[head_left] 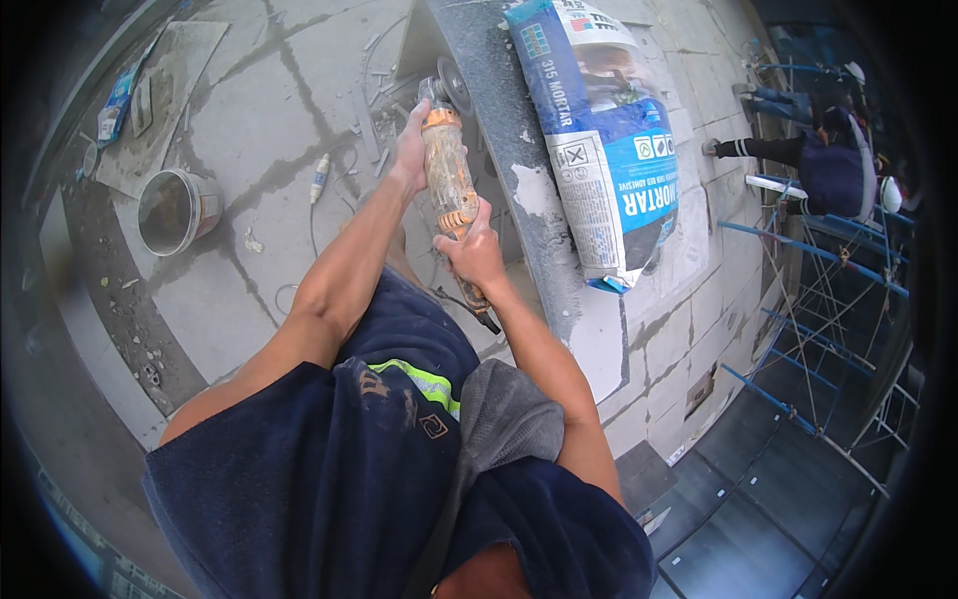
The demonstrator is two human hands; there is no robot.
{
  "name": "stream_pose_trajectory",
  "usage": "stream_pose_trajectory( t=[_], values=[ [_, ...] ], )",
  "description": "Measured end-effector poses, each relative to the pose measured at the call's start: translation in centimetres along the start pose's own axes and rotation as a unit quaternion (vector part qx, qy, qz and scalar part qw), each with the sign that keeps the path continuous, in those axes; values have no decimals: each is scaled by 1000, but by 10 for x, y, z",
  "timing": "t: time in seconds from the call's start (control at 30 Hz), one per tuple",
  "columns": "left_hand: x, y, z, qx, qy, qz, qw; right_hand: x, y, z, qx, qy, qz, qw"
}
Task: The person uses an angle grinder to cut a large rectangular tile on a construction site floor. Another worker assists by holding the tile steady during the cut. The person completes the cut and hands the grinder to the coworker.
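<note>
Both my hands are closed on a worn orange angle grinder [451,175], its body coated in pale dust. My left hand [411,150] grips it up by the head, close to the disc [453,86]. Lower down, my right hand [476,250] wraps the rear of the body, where a dark cord comes out. The disc is at the left edge of a long grey stone slab [504,130]; whether it touches the edge I cannot tell. On top of the slab lies a blue and white mortar bag [599,150], just right of the grinder.
A dusty bucket [180,212] stands on the tiled floor at left. Beyond it a board [165,110] carries a blue and white bag. A small bottle-like object [319,180] and slab offcuts lie nearer. At right, a co-worker [838,165] is beside blue scaffolding [818,255].
</note>
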State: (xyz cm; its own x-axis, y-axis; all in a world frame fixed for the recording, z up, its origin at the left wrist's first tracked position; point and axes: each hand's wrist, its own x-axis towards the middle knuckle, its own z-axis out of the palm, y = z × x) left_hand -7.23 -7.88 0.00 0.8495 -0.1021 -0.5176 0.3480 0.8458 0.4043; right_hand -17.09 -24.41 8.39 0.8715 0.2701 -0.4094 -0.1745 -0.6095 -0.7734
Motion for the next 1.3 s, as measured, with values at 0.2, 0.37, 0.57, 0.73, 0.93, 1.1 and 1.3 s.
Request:
stream_pose_trajectory(
  t=[0.2, 0.37, 0.57, 0.73, 0.93, 1.1, 1.3],
  values=[
    [14, 11, 1, 0, 1, 11, 1000, 20, -2, -3, -11, -7, 6, 1000],
    [31, 22, 0, 3, -10, 6, 1000, 36, -14, -8, 13, -32, 30, 999],
    [21, 17, 3, 12, 21, -2, 1000, 29, -12, -10, -24, -41, 45, 998],
    [5, 3, 3, 5, 5, -6, 1000, 8, 0, -10, -3, -37, 25, 999],
    [-11, -10, 5, 2, 10, -12, 1000, -13, 7, -7, 8, -24, 26, 999],
    [-19, -19, 5, -5, 6, -17, 1000, -21, 14, -4, -29, -1, -20, 999],
    [-18, -17, 4, 10, 6, -7, 1000, -23, 12, -7, 12, -22, 39, 999]
  ],
)
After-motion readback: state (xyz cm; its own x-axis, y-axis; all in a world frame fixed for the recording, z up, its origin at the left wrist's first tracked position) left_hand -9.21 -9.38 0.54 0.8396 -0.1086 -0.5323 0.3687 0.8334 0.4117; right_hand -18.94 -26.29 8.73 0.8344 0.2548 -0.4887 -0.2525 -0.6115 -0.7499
